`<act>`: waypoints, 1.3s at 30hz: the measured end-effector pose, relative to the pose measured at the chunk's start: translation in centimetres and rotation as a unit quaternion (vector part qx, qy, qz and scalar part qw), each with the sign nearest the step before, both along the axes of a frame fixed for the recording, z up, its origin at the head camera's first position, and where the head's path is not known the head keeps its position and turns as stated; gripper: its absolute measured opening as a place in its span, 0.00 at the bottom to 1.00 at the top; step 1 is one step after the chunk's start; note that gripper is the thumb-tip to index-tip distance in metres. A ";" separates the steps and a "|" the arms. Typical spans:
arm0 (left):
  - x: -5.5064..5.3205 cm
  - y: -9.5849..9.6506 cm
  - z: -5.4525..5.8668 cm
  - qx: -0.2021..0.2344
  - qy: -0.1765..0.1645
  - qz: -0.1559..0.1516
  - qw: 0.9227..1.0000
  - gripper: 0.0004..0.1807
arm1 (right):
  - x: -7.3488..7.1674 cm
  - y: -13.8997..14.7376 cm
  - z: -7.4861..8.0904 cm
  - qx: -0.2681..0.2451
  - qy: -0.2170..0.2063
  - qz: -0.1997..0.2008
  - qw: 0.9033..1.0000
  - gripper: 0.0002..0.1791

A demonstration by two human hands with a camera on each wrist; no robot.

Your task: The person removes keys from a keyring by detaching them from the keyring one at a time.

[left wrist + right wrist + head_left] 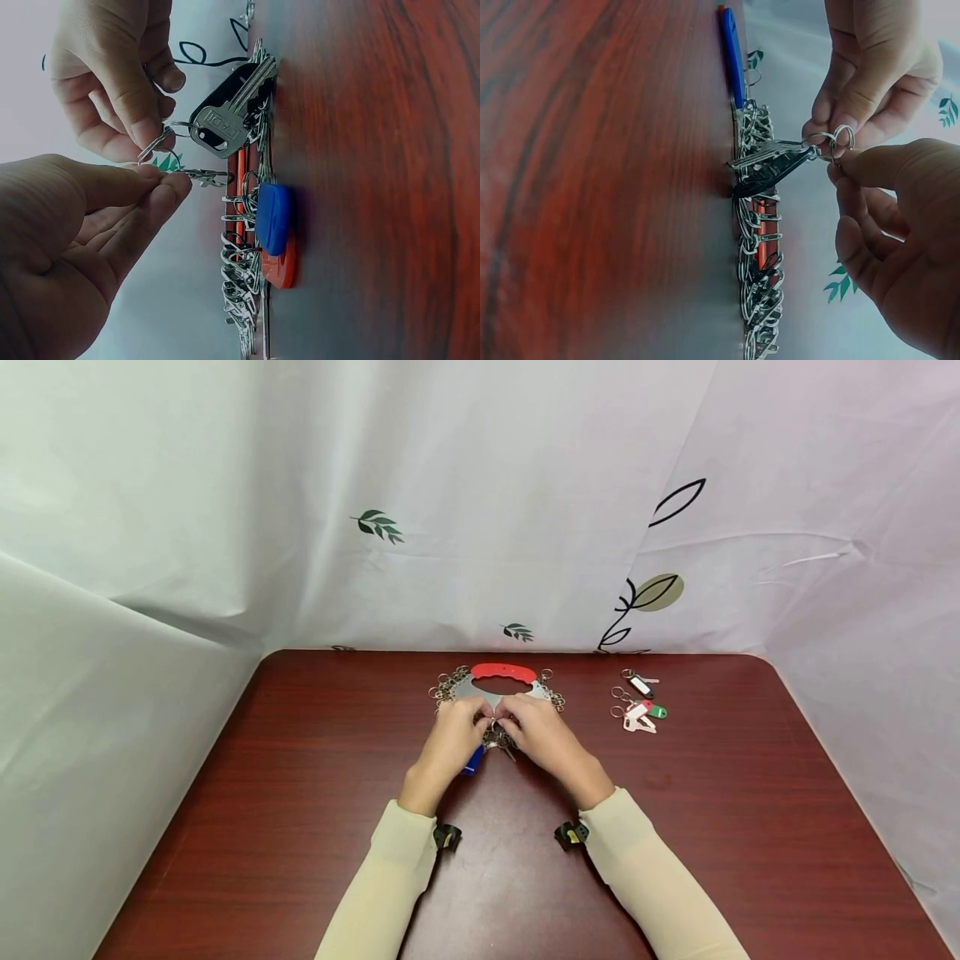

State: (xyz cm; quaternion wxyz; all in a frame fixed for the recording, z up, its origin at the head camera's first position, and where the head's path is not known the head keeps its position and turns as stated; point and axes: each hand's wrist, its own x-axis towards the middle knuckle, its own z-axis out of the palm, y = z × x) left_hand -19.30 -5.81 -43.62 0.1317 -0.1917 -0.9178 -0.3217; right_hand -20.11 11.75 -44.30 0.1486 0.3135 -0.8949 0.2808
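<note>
Dark red wood-grain bench [300, 827], smooth with a faint sheen. Shiny silver metal key [229, 112] with a black plastic head, on a bright wire split ring [838, 139]. Polished steel rings [756, 300] massed in a tangle. Glossy blue plastic tag [274, 217], smooth. Red plastic holder [504, 672], matt-looking. Pale backdrop cloth [480, 485], creased, printed with leaves. Cream knit sleeves [390, 877], soft and matt.
</note>
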 end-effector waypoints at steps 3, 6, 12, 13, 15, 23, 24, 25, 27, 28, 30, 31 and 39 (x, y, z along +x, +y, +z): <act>0.0 0.0 -0.1 0.000 0.004 -0.007 1.000 0.05 | 0.0 0.1 0.0 -0.005 0.004 0.008 1.000 0.03; 0.0 -0.1 -0.1 0.004 0.010 -0.016 1.000 0.06 | 0.0 0.2 0.1 -0.011 0.000 0.013 1.000 0.03; 0.0 -0.1 -0.3 0.014 0.018 -0.025 0.999 0.07 | 0.0 0.3 0.2 -0.011 -0.010 0.011 1.000 0.03; 0.0 -0.1 -0.3 0.014 0.018 -0.025 0.999 0.07 | 0.0 0.3 0.2 -0.010 -0.011 0.009 1.000 0.03; 0.0 -0.1 -0.3 0.013 0.018 -0.025 0.999 0.07 | 0.0 0.3 0.2 -0.009 -0.011 0.004 1.000 0.03; 0.0 -0.1 -0.3 0.011 0.021 -0.030 0.999 0.08 | -0.1 0.5 0.1 -0.003 -0.010 -0.020 1.000 0.03; 0.0 -0.1 -0.3 0.011 0.021 -0.031 0.999 0.08 | -0.1 0.5 0.1 -0.003 -0.011 -0.024 1.000 0.04; 0.0 -0.1 -0.3 0.010 0.021 -0.032 0.999 0.08 | -0.1 0.5 0.1 -0.003 -0.012 -0.029 1.000 0.04; 0.0 -0.1 -0.3 0.010 0.018 -0.032 0.999 0.07 | -0.2 0.6 0.0 -0.004 -0.010 -0.038 0.999 0.04; 0.0 -0.1 -0.3 0.009 0.018 -0.033 0.999 0.07 | -0.2 0.6 0.0 -0.004 -0.010 -0.041 0.999 0.04; 0.0 -0.1 -0.3 0.007 0.020 -0.035 0.999 0.07 | -0.2 0.6 -0.1 -0.007 -0.005 -0.047 0.999 0.03; 0.0 -0.1 -0.3 0.007 0.020 -0.035 0.999 0.07 | -0.2 0.6 -0.1 -0.009 -0.004 -0.050 0.999 0.03; 0.1 -0.1 -0.2 0.007 0.018 -0.032 0.999 0.06 | -0.3 0.5 0.0 -0.015 -0.005 -0.061 0.998 0.03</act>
